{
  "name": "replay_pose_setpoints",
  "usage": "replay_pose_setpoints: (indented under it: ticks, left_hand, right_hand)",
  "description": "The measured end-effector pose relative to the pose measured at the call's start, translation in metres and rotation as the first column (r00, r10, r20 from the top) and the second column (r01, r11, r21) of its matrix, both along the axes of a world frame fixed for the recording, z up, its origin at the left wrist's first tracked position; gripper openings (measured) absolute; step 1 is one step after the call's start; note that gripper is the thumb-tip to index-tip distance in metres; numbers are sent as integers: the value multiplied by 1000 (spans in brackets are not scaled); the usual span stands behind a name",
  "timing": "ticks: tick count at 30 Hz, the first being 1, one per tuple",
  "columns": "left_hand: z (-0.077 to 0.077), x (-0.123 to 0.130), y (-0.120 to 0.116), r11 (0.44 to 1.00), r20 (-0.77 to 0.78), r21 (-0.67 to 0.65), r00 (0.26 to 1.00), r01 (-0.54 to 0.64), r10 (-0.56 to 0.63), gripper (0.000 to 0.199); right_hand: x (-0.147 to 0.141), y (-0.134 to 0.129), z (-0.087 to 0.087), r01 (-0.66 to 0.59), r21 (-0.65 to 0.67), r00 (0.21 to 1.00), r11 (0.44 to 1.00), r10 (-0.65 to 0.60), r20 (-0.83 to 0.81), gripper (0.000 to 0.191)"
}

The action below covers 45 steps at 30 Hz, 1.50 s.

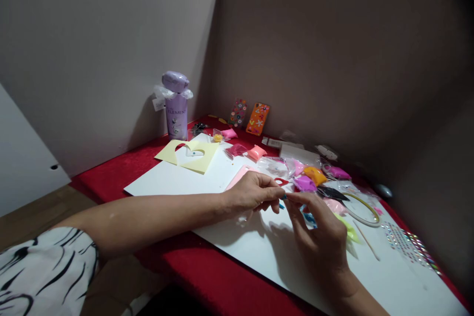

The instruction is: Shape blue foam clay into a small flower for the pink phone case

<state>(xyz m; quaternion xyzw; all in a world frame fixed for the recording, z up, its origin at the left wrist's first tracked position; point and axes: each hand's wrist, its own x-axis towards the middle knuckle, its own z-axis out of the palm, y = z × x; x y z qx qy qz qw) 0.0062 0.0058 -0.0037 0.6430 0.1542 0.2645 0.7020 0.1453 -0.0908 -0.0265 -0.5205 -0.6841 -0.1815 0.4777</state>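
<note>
My left hand (255, 191) and my right hand (320, 227) meet over the white board (237, 242), fingertips pinched together. Between them shows a small bit of blue clay (284, 197), partly hidden by the fingers; its exact shape is too small to tell. Beneath my left hand lies a pale pink phone case (240, 177), mostly covered by the hand. A blue packet (309, 219) sits partly behind my right fingers. Close beyond the fingertips are a purple clay packet (304, 184) and red scissor handles (281, 182).
A yellow sheet with a heart cutout (202, 164) lies on the board's left. Behind stand a purple tumbler (177, 113) and two decorated phone cases, one orange (258, 118). To the right are a ring-shaped band (365, 217), a thin stick (366, 241) and rhinestone sheets (407, 247).
</note>
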Motion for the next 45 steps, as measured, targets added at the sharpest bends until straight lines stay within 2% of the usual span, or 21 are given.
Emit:
replay_pose_setpoints:
  ticks: [6,13,24,29,34,40,45]
  left_hand:
    - [0,0,-1,1000,-40,2,999,1,-1,32]
    - [0,0,-1,1000,7,-16,1000,-3,3,34]
    - [1,-1,-2,998,-81,-18,995,-56,54,28]
    - [3,-1,-2,999,-85,-33,996,-30,27,32]
    - [2,-1,0,1000,-61,-26,998,1,-2,28]
    - [3,1,-3,997,-67,58,996,-57,61,20]
    - [4,2,-6,993,-68,61,992,-98,102,20]
  right_hand:
    - [-2,-1,3,-23,-28,999,999,22,-30,11]
    - [-4,-3,2,-31,-64,998,997,27,-62,16]
    - [-3,-4,3,-51,-79,996,996,44,-81,14]
    - [-4,-4,3,-34,-88,997,996,28,-67,12]
    - [-3,-4,1,-13,-95,996,995,5,-88,10]
    - [-5,-5,3,2,-104,996,995,-12,-92,9]
    - [-5,-4,3,3,-109,994,994,-15,-109,1]
